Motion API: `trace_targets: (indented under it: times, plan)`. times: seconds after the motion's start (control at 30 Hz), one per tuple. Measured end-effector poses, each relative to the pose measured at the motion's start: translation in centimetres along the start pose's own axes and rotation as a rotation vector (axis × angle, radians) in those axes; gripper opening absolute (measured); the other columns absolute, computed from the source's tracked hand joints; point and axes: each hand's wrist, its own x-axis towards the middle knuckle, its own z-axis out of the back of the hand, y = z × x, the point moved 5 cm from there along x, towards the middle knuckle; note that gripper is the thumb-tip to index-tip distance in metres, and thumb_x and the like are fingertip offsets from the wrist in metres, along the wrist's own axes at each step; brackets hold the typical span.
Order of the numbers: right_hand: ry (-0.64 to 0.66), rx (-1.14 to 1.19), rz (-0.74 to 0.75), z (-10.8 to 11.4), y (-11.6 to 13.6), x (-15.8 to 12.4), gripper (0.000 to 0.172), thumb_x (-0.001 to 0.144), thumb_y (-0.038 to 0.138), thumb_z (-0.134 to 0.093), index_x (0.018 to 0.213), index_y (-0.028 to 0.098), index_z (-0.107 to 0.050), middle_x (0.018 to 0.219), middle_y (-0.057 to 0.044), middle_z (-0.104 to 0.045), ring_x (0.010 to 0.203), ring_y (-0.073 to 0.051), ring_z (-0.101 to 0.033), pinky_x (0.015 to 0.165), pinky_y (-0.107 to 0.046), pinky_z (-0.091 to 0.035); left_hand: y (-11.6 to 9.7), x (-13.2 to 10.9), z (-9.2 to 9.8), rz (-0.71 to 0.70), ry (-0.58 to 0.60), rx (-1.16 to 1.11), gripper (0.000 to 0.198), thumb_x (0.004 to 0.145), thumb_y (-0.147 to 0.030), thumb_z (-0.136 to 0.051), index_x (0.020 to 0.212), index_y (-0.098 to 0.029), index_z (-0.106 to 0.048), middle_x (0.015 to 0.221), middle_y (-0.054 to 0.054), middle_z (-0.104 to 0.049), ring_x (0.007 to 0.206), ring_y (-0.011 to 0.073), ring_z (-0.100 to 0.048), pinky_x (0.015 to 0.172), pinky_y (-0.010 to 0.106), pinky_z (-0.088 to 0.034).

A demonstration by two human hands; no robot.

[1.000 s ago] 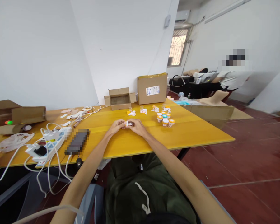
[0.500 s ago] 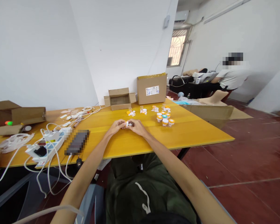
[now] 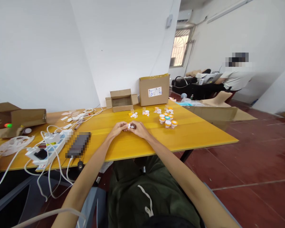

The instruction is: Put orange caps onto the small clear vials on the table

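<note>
- Hands: left hand (image 3: 118,129) and right hand (image 3: 139,129) meet fingertip to fingertip over the yellow table (image 3: 199,133), both pinched shut on one small dark vial (image 3: 132,126) held between them.
- Vial: sits just above the tabletop, nearer the person than the cluster of orange-capped jars (image 3: 167,120); white bit at its left end, too small to identify.
- Handling note: such a tiny piece likely wants a light, steady pinch, wrists braced low.
- Beyond the jars: open cardboard box (image 3: 121,100).

Bare yellow table (image 3: 192,133) lies open right of my hands. Small capped jars (image 3: 167,120) crowd the frame's centre beyond them, cardboard boxes (image 3: 154,89) behind. Tangled cables (image 3: 49,148) block the lower left.
</note>
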Motion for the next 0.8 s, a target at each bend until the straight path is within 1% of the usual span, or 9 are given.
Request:
trace_targets:
  times: [0.17, 0.3, 0.53, 0.8]
  plan:
    - [-0.026, -0.040, 0.050, 0.08, 0.33, -0.07, 0.009, 0.076, 0.026, -0.068, 0.083, 0.022, -0.066, 0.082, -0.001, -0.070, 0.072, -0.017, -0.060, 0.067, -0.026, -0.044, 0.05, 0.06, 0.08, 0.001, -0.011, -0.003, 0.038, 0.071, -0.052, -0.075, 0.082, -0.015, -0.070, 0.058, -0.001, -0.063, 0.059, 0.0131, -0.059, 0.063, 0.026, -0.047]
    - [-0.042, -0.041, 0.061, 0.05, 0.24, -0.05, 0.010, 0.076, 0.025, -0.067, 0.086, 0.022, -0.067, 0.085, -0.003, -0.070, 0.075, -0.018, -0.060, 0.069, -0.027, -0.045, 0.03, 0.09, 0.03, 0.001, -0.010, 0.004, 0.038, 0.071, -0.052, -0.074, 0.083, -0.016, -0.070, 0.057, -0.001, -0.062, 0.060, 0.0139, -0.059, 0.063, 0.026, -0.047]
    - [-0.036, 0.012, 0.007, 0.15, 0.01, 0.05, 0.012, 0.073, 0.025, -0.069, 0.085, 0.021, -0.068, 0.079, 0.000, -0.070, 0.070, -0.016, -0.060, 0.067, -0.026, -0.045, -0.19, -0.15, -0.12, -0.008, -0.016, -0.041, 0.040, 0.069, -0.051, -0.077, 0.083, -0.015, -0.067, 0.064, 0.000, -0.065, 0.066, 0.0138, -0.061, 0.068, 0.027, -0.048]
    - [-0.027, 0.066, -0.027, 0.07, -0.13, 0.15, 0.013, 0.072, 0.025, -0.068, 0.084, 0.020, -0.069, 0.077, 0.001, -0.070, 0.069, -0.016, -0.061, 0.067, -0.026, -0.047, -0.40, -0.21, -0.27, -0.007, -0.014, -0.045, 0.041, 0.068, -0.052, -0.077, 0.083, -0.016, -0.065, 0.068, 0.000, -0.067, 0.066, 0.0138, -0.062, 0.068, 0.027, -0.049]
